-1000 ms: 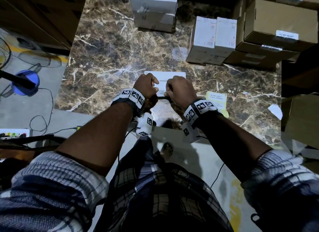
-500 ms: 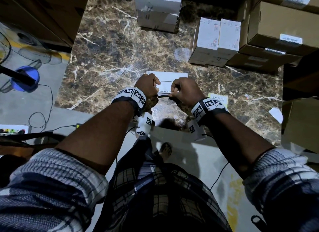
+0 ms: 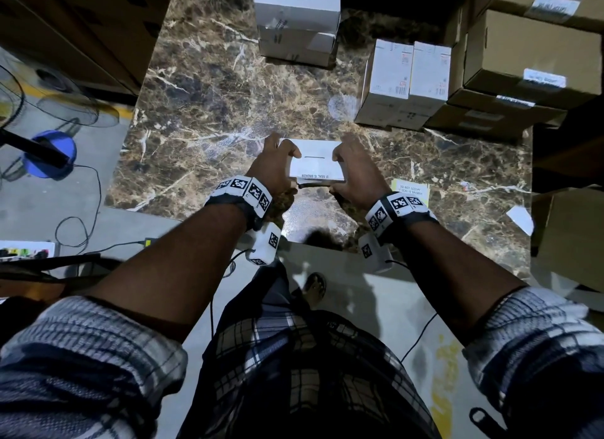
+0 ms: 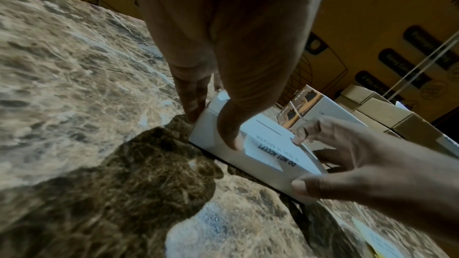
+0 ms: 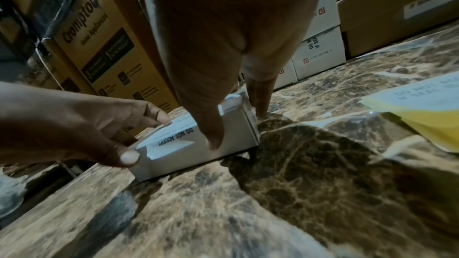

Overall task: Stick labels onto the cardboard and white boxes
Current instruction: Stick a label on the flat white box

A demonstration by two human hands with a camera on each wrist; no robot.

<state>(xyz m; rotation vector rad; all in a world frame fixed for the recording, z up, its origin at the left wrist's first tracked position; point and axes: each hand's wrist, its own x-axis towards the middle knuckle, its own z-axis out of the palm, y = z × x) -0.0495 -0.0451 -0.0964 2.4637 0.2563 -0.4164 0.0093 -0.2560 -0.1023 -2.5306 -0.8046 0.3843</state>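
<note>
**Both hands steady one white box, seal label on its near edge**

Head view: left hand and right hand clasp the white box on the marble table, likely bracing it. Two boxes stand behind.

Left wrist: the label wraps over the edge.

Right wrist: one yellow sticker sheet lies nearby.

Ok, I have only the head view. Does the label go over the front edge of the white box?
Observer: Yes, the label folds down onto the front of the box.
Operator: Where are the thumbs?
Observer: The left hand and right hand each press a thumb on the front, beside the label.
Operator: What does it read near the fold?
Observer: "DO NOT ACCEPT".
</note>
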